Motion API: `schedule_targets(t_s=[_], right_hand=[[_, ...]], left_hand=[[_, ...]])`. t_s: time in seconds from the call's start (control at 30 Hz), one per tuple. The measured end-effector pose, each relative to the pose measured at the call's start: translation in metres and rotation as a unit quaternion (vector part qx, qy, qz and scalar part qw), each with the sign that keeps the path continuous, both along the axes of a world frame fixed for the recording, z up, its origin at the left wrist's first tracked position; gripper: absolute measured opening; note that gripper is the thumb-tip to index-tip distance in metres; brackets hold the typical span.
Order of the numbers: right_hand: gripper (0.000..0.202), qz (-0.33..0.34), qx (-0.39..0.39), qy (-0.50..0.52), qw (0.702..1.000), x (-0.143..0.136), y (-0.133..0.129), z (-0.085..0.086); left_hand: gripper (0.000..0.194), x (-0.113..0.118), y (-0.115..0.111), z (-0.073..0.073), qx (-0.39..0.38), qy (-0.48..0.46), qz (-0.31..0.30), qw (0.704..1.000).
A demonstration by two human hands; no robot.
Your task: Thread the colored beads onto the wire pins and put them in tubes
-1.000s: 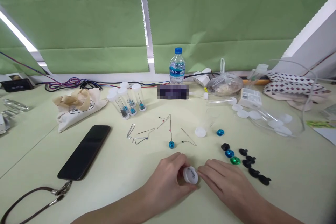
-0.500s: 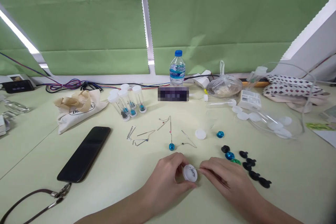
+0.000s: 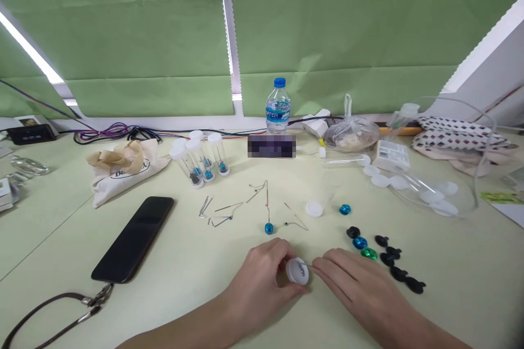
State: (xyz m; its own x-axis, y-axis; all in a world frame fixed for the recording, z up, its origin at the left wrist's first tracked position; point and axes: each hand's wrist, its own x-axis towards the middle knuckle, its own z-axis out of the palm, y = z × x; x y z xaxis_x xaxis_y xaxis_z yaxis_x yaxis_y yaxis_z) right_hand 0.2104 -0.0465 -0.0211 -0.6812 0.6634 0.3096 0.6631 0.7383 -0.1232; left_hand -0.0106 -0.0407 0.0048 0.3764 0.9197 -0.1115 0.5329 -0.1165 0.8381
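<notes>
My left hand (image 3: pixel 262 286) is closed around a small round white cap (image 3: pixel 293 277), tilted toward me, between thumb and fingers. Several tiny dark metallic pieces (image 3: pixel 302 270) lie inside it. Pinched in my right hand (image 3: pixel 356 289) is a thin metal rod (image 3: pixel 308 265) whose end reaches into the cap; most of it is hidden by the fingers. Just beyond my hands a blue round metal piece (image 3: pixel 269 228) has a thin wire rising from it. Bent wires (image 3: pixel 297 218) lie close by, and a second white cap (image 3: pixel 314 209) sits to their right.
Black discs (image 3: pixel 398 274) and a green disc (image 3: pixel 369 253) lie right of my right hand. Hex keys (image 3: pixel 205 207), a phone (image 3: pixel 134 240) and a cloth pouch (image 3: pixel 126 177) are to the left. Clear tubes (image 3: pixel 197 161) and a water bottle (image 3: pixel 278 109) stand behind.
The rod's end has shifted slightly within the white cap. My right hand has turned a little, its fingers now flatter. The whole view has drifted slightly.
</notes>
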Motion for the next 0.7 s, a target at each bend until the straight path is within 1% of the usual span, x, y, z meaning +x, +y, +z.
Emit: schedule_targets(t_s=[0.1,0.3,0.47,0.7], right_hand=[[0.026,0.0,0.014,-0.008,1.0,-0.002,-0.001,0.004],[0.032,0.015,0.036,-0.003,0.999,-0.008,-0.003,0.015],[0.033,0.023,0.037,-0.008,0.999,-0.01,-0.004,0.017],[0.032,0.033,0.035,-0.006,0.999,-0.012,-0.005,0.02]], left_hand=[[0.021,0.0,-0.001,0.0,0.008,0.01,0.001,1.0],[0.02,0.001,-0.001,-0.001,0.021,0.014,-0.01,1.0],[0.02,0.0,-0.002,-0.003,0.032,0.02,-0.013,0.999],[0.018,0.002,-0.002,-0.001,0.05,0.032,-0.018,0.998]])
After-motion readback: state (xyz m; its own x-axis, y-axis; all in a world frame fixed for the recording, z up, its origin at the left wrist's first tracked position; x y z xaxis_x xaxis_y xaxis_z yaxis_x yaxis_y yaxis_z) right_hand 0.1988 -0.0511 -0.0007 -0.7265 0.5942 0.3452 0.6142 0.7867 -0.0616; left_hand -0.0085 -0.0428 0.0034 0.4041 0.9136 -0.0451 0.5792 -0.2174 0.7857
